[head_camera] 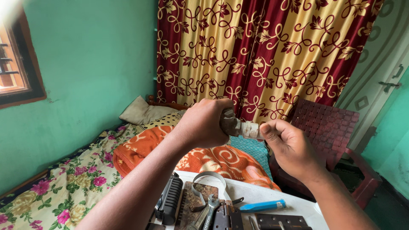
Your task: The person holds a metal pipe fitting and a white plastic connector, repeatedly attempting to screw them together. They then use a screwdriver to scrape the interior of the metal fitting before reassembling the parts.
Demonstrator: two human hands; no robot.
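My left hand (204,123) is raised in front of me and closed around a dull metal fitting (232,124). Its threaded end (250,130) sticks out to the right, wrapped in white tape. My right hand (287,147) pinches that taped end with thumb and fingertips. Both hands are held up above a white table (277,196) at the bottom of the view.
On the table lie a metal band clamp (207,181), a spanner (209,208), a black ribbed part (169,198), a blue-handled tool (262,206) and rusty hinges (277,221). A bed with floral sheet (64,187) and orange blanket (213,159) lies behind; a maroon chair (328,127) stands right.
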